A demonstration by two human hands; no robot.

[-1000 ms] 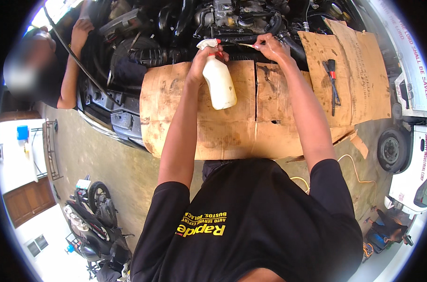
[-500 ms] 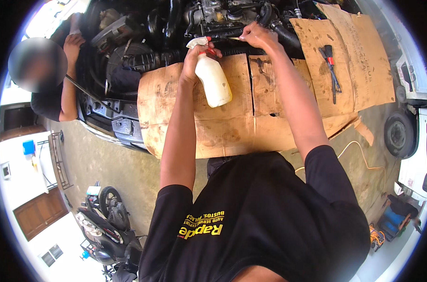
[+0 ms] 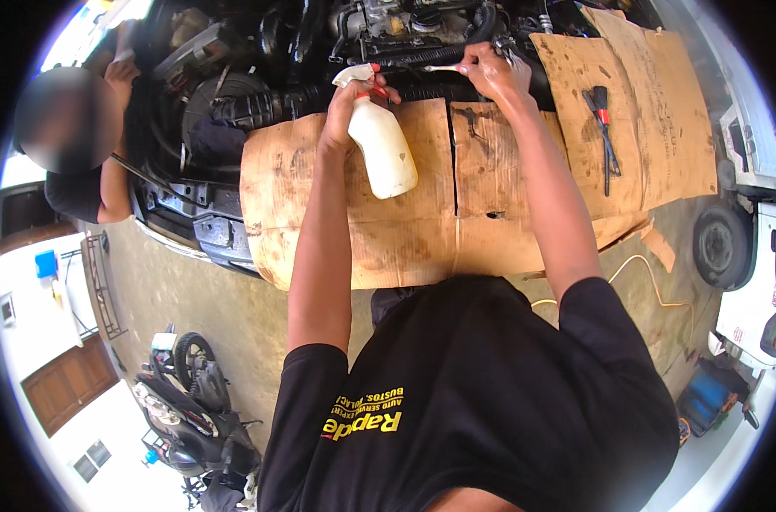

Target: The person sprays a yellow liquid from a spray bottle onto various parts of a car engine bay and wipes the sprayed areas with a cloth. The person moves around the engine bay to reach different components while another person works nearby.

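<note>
Both hands closed: left hand (image 3: 347,107) around spray bottle (image 3: 381,145).

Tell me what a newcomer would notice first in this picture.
First, the white spray bottle in the left hand at top centre, its nozzle aimed into the open engine bay. Beside it, the right hand holds a slim metal tool at the engine's edge. Below both, brown cardboard sheets drape the car's front, with red-and-black hand tools lying on the right sheet.
</note>
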